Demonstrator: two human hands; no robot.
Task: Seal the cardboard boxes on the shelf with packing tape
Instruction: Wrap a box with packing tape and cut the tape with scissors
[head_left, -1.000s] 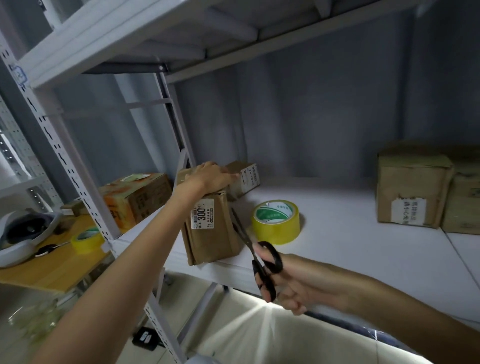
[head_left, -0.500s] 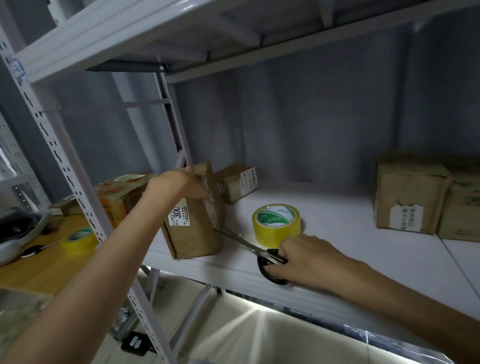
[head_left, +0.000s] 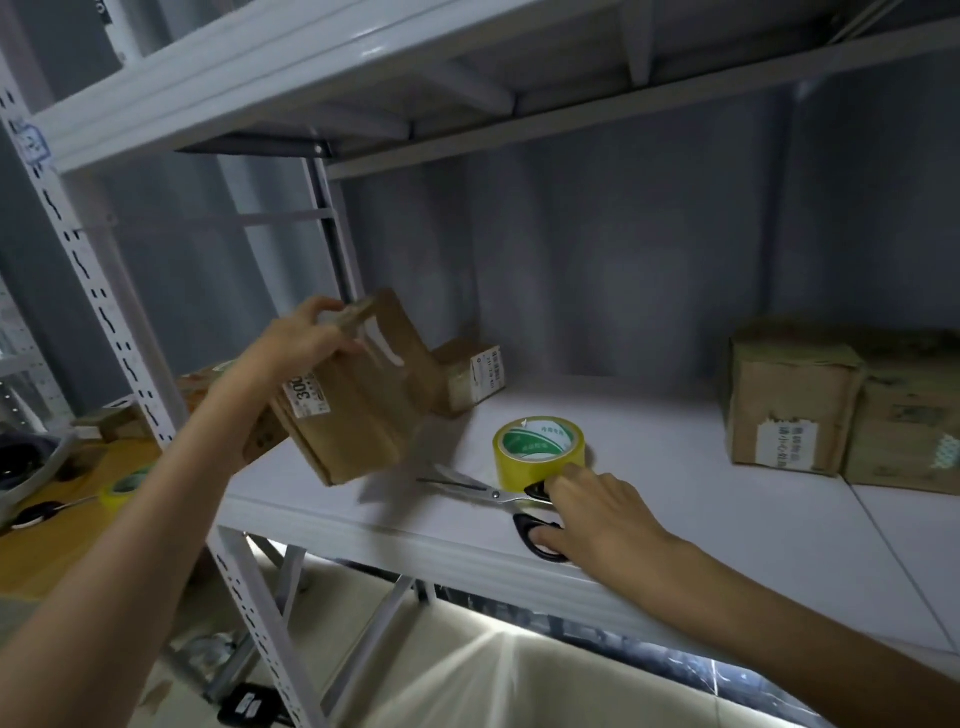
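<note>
As the left hand (head_left: 306, 338) grips a tilted cardboard box (head_left: 358, 410) off the shelf (head_left: 675, 519), right hand (head_left: 602, 514) rests loose-fingered on scissors (head_left: 498, 499) beside tape roll (head_left: 540, 452); prob. between boxes, next needs tape.

Just the one view, worn on the head, close in on the white shelf (head_left: 675, 530). Facing forward and a little down across the shelf board, gray back wall (head_left: 623, 260) straight ahead. Tilted enough to catch the underside of the upper shelf (head_left: 467, 67) overhead. Off to the left past the perforated upright (head_left: 98, 312), a wooden counter (head_left: 57, 540) lower down. Both forearms reaching in from the bottom edge.
</note>
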